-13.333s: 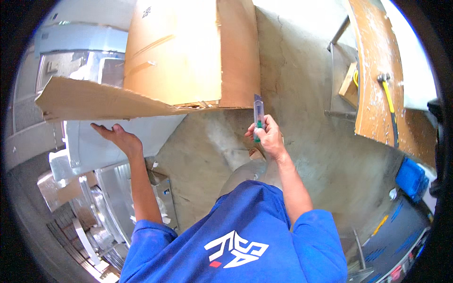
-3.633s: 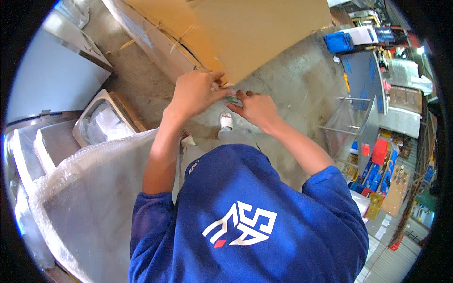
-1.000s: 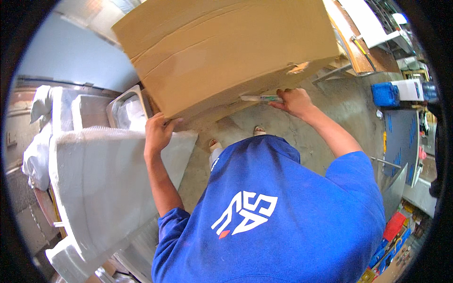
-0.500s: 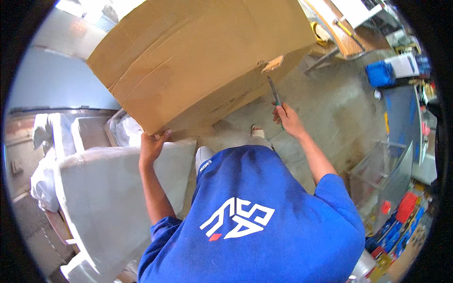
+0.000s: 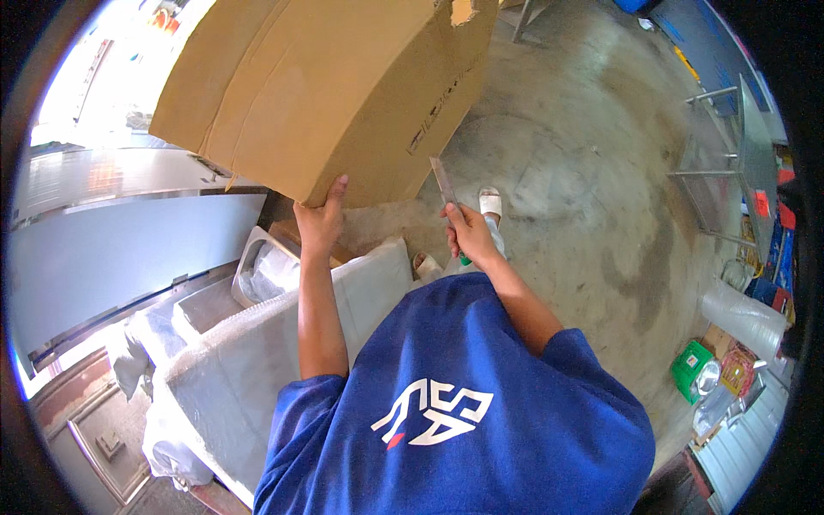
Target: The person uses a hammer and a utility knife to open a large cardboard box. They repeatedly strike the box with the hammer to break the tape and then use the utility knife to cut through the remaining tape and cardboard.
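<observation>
A large brown cardboard box (image 5: 283,94) hangs tilted in front of me, with a ragged torn hole (image 5: 463,10) near its upper right edge. My left hand (image 5: 321,220) grips its lower corner, the thumb pressed up against the cardboard. My right hand (image 5: 470,233) is closed around a knife (image 5: 441,180) whose green handle shows a little below the fist. The blade points up and stands close to the box's lower right edge; whether it touches cannot be told.
Below my left arm is a large item wrapped in clear film (image 5: 257,360). A pale blue panel (image 5: 137,249) lies at the left. At the right are a metal frame rack (image 5: 721,172), a roll of bubble wrap (image 5: 745,316) and a green box (image 5: 691,369). My sandalled foot (image 5: 490,202) is on the concrete floor.
The view has swung to the right and down. My left hand has moved farther along under the box's corner. The knife has come down and left, away from the torn hole.
</observation>
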Demonstrator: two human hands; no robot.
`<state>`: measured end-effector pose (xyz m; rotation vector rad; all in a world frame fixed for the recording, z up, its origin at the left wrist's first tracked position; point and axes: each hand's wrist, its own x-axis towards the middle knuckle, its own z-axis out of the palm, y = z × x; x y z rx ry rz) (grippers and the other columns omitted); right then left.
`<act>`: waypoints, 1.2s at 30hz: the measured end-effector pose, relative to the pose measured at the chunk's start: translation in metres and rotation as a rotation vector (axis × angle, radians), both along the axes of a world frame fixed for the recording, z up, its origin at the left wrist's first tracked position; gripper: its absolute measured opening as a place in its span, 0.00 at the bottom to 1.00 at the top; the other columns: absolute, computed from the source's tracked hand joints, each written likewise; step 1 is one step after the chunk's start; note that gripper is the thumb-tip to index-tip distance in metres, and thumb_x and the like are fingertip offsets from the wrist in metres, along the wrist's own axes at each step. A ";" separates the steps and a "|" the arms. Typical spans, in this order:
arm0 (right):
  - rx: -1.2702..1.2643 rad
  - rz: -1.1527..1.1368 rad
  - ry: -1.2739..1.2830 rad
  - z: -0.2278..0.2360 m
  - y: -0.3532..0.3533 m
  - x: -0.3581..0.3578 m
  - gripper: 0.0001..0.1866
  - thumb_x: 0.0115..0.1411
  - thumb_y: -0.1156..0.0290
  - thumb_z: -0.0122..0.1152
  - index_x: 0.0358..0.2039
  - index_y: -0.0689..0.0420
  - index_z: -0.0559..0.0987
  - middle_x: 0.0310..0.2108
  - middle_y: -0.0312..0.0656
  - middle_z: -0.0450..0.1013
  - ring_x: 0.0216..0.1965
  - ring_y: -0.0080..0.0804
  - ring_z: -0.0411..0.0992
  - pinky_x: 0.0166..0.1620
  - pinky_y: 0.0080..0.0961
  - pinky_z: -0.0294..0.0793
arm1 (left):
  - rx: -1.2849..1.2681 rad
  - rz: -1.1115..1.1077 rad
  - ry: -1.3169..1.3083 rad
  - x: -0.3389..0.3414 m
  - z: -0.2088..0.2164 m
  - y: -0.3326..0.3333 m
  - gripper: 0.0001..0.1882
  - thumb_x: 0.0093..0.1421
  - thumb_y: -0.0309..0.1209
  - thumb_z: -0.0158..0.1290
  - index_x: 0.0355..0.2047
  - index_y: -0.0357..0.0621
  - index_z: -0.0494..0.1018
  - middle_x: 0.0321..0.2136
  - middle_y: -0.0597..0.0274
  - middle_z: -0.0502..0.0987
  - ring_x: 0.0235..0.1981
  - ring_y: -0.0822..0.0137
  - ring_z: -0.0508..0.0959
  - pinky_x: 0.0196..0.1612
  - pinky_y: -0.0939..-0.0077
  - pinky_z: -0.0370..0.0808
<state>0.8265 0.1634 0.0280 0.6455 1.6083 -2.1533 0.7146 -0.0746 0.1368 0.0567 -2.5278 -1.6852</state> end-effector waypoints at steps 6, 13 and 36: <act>0.091 -0.019 0.065 0.008 -0.019 0.007 0.22 0.71 0.49 0.48 0.40 0.59 0.74 0.14 0.31 0.64 0.11 0.20 0.61 0.16 0.23 0.61 | 0.119 0.004 0.018 -0.007 -0.009 -0.006 0.21 0.60 0.35 0.64 0.48 0.33 0.75 0.43 0.56 0.80 0.45 0.66 0.78 0.50 0.70 0.73; 0.146 0.014 0.168 0.007 -0.045 -0.001 0.22 0.70 0.48 0.50 0.35 0.57 0.74 0.15 0.31 0.64 0.13 0.20 0.63 0.17 0.24 0.61 | 0.247 0.057 0.011 -0.014 -0.015 -0.007 0.23 0.60 0.35 0.64 0.50 0.33 0.74 0.46 0.56 0.79 0.48 0.65 0.76 0.53 0.71 0.71; 1.232 0.391 0.815 0.032 0.029 -0.063 0.18 0.66 0.51 0.55 0.48 0.50 0.77 0.31 0.48 0.74 0.32 0.49 0.78 0.31 0.41 0.78 | 0.343 0.200 -0.158 -0.035 -0.042 -0.022 0.27 0.59 0.39 0.66 0.51 0.31 0.75 0.47 0.56 0.79 0.48 0.66 0.76 0.52 0.71 0.72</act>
